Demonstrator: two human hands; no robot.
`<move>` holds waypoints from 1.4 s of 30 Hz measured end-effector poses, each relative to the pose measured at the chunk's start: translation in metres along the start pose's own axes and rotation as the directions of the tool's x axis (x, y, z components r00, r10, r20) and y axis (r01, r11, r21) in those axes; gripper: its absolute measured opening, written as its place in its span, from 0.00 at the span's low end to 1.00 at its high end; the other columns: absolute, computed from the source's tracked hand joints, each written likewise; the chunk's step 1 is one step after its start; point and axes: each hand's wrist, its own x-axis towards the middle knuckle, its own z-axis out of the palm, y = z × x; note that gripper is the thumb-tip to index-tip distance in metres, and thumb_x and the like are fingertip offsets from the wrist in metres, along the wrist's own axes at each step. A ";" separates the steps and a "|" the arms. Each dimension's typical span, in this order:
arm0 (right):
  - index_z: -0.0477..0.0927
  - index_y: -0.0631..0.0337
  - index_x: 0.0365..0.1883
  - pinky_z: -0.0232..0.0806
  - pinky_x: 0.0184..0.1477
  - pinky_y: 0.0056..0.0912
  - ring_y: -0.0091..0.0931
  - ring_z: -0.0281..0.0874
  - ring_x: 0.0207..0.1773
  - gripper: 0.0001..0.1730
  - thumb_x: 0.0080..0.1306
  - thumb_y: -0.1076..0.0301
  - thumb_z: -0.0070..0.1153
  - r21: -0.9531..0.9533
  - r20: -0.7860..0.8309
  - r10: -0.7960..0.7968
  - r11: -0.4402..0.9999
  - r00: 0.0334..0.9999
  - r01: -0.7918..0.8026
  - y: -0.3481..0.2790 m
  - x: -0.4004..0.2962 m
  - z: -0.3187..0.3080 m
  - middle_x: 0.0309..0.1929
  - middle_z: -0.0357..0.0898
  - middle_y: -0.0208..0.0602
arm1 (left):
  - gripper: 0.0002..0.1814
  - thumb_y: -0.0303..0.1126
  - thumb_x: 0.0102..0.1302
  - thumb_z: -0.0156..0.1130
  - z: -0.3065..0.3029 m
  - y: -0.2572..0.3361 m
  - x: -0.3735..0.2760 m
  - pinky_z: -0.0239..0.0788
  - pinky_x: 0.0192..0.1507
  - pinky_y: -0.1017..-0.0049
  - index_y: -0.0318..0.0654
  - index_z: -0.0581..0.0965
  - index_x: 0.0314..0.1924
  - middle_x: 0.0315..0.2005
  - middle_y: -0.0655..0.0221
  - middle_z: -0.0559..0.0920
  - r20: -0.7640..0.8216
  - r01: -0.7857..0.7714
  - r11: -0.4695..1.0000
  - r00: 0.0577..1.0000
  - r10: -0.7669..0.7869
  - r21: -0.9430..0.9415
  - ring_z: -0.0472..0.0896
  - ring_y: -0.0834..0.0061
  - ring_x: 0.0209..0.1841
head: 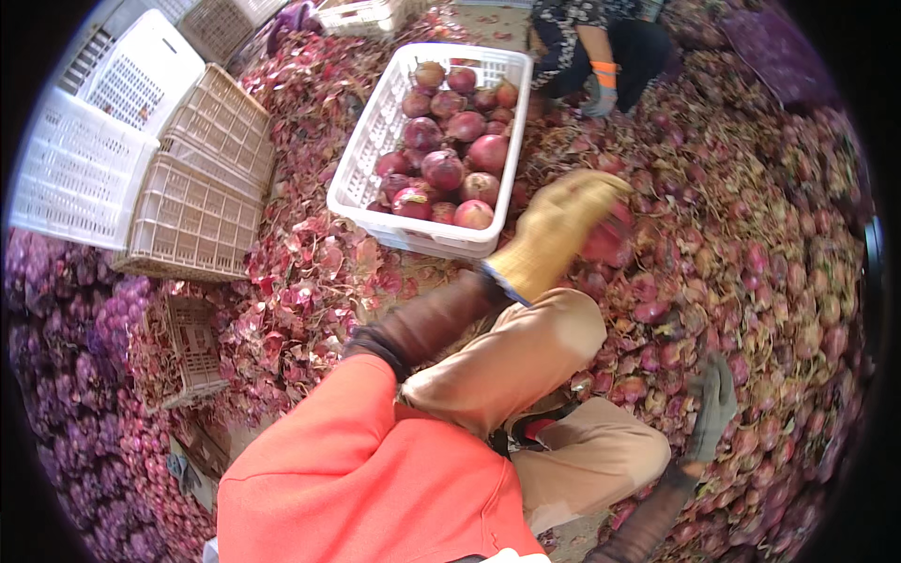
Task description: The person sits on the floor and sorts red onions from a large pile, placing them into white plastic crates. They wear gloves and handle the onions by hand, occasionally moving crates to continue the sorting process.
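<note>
My left hand (556, 229), in a yellow glove with a blue cuff edge, is blurred above the loose onions, just right of the white plastic crate. Its fingers curl over a blurred red onion (609, 238), partly hidden by the glove. My right hand (714, 408) wears a grey glove and reaches over the onion pile (774, 338) at the right, fingers apart, with nothing seen in it. Several peeled-looking red onions (443, 169) lie inside the white crate (338, 193) in front of me.
Stacked plastic crates (200, 204) stand at the left, beside purple net sacks of onions (63, 380). Dry onion skins (303, 281) cover the floor. A low crate of skins (200, 345) sits nearer. Across from me, another person's gloved hand (602, 98) hangs by the pile.
</note>
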 end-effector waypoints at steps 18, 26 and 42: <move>0.82 0.67 0.56 0.70 0.58 0.30 0.31 0.81 0.54 0.21 0.73 0.61 0.55 -0.218 -0.023 0.325 0.921 0.945 -0.322 0.170 -0.117 -0.077 0.52 0.85 0.43 | 0.27 0.20 0.59 0.51 -0.383 -0.019 -0.015 0.71 0.61 0.69 0.39 0.81 0.60 0.54 0.60 0.85 -0.066 0.064 0.139 0.998 0.006 0.988 0.83 0.63 0.56; 0.82 0.54 0.58 0.74 0.49 0.30 0.27 0.82 0.46 0.19 0.74 0.56 0.55 -0.349 -0.189 0.347 0.851 0.919 -0.393 0.262 -0.110 -0.079 0.46 0.85 0.39 | 0.16 0.17 0.74 0.53 -0.146 -0.026 0.002 0.70 0.63 0.72 0.30 0.81 0.57 0.56 0.61 0.83 0.173 -0.263 0.372 0.951 0.258 0.890 0.80 0.70 0.60; 0.62 0.42 0.75 0.65 0.61 0.54 0.48 0.69 0.62 0.44 0.60 0.49 0.62 -0.772 -0.103 -0.035 0.633 0.994 -0.057 0.239 0.112 0.043 0.55 0.73 0.50 | 0.12 0.21 0.66 0.61 0.149 -0.074 0.005 0.75 0.52 0.71 0.33 0.85 0.48 0.47 0.61 0.87 0.504 -0.262 0.594 0.815 -0.287 0.761 0.85 0.66 0.48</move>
